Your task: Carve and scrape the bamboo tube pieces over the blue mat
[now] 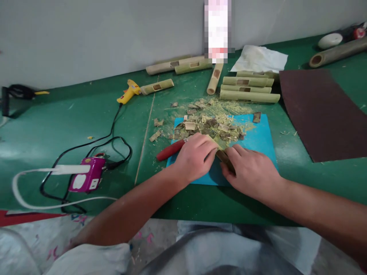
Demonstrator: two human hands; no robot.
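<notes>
Green beneath a plain gray wall point(100, 34), a broad table point(86, 107) is carrying a litter of bamboo chips point(223, 127) and pale shavings, some of it spilling across a blue mat point(258, 152). Over the mat's nearer part, a bamboo piece point(225, 157) is lying slantwise between a worker's two bare hands: the right grip point(252, 168) is clasping its near end, while the left grip point(196, 158) is curling at its far end, the knuckles hiding from onlookers whether it is closing on the bamboo. A red handle point(171, 149) is jutting out beside the left wrist. Judging by eye, the piece is likely proving light and stiff, its smooth skin perhaps turning slippery, its cut edges possibly threatening splinters; the rounded outer walls, away from those edges, are offering the safest hold. Beyond the chips, notched bamboo tubes point(249, 96) are lying stacked side by side near a crumpled white tissue point(259, 59). To the left, a yellow glue gun point(130, 91) is trailing its black cord toward a purple power block point(96, 172); to the right, a dark brown sheet point(323, 114) is covering more of the table.
</notes>
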